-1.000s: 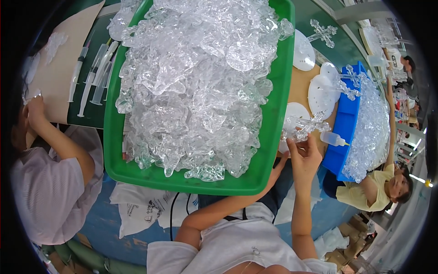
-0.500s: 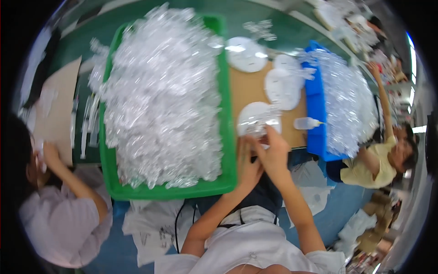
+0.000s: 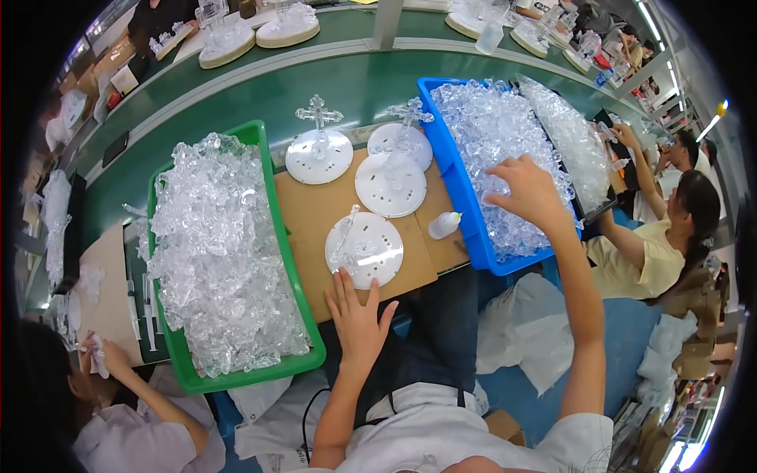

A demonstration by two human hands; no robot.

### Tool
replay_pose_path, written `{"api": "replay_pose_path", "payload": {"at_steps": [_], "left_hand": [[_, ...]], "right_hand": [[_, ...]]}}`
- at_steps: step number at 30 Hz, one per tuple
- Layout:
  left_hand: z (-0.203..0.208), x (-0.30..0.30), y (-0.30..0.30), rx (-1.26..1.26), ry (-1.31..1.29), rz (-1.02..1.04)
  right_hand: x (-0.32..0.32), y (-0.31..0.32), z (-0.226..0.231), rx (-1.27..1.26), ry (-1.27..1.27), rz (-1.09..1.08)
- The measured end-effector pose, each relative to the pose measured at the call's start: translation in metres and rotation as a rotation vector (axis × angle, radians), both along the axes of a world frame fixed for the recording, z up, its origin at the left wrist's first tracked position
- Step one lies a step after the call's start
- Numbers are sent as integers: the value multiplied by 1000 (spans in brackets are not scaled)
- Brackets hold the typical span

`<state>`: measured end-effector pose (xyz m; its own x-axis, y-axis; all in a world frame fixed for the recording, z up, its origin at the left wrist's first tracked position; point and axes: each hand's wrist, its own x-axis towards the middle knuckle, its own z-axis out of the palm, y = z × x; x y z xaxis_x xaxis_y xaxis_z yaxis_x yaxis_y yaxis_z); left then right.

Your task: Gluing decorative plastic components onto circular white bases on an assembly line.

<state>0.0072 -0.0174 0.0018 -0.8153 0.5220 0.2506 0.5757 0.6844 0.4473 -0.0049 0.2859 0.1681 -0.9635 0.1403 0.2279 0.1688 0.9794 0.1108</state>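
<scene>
My left hand (image 3: 359, 319) lies with fingers spread, its fingertips on the near edge of a round white disc (image 3: 374, 256) that has small holes. A slim clear plastic piece (image 3: 344, 236) rests on the left part of that disc. Above the blue bin (image 3: 460, 199), my right hand (image 3: 530, 189) hovers with thumb and fingers apart, and nothing shows between them. Small clear plastic pieces (image 3: 505, 229) fill that bin. Farther back are more discs: one (image 3: 315, 169) carries an upright clear cross (image 3: 319, 114), and two others overlap, with another clear cross (image 3: 408, 113) at the rear one.
A green bin (image 3: 315, 355) heaped with clear pieces stands on the left. Brown cardboard (image 3: 307, 217) lies under the discs. A small squeeze bottle (image 3: 445, 225) stands beside the blue bin. Co-workers sit at left and right; a clear bag (image 3: 564, 134) of pieces lies beyond the blue bin.
My hands were together over the near disc; now the right one is over the blue bin and the left one is spread at the disc's edge. The whole view has shifted.
</scene>
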Motion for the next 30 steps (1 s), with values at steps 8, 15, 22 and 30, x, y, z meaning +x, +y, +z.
{"api": "replay_pose_path", "payload": {"at_steps": [8, 15, 22, 30], "left_hand": [[1, 0, -2, -64, -33, -3], [-5, 1, -5, -74, -31, -4], [-9, -1, -4, -35, -64, -16], [-11, 0, -6, -32, -117, -41]], "right_hand": [[-4, 29, 0, -201, -134, 267], [-10, 15, 0, -592, 303, 181], [4, -117, -42, -996, -226, 198], [-2, -148, -103, -611, -136, 158]]}}
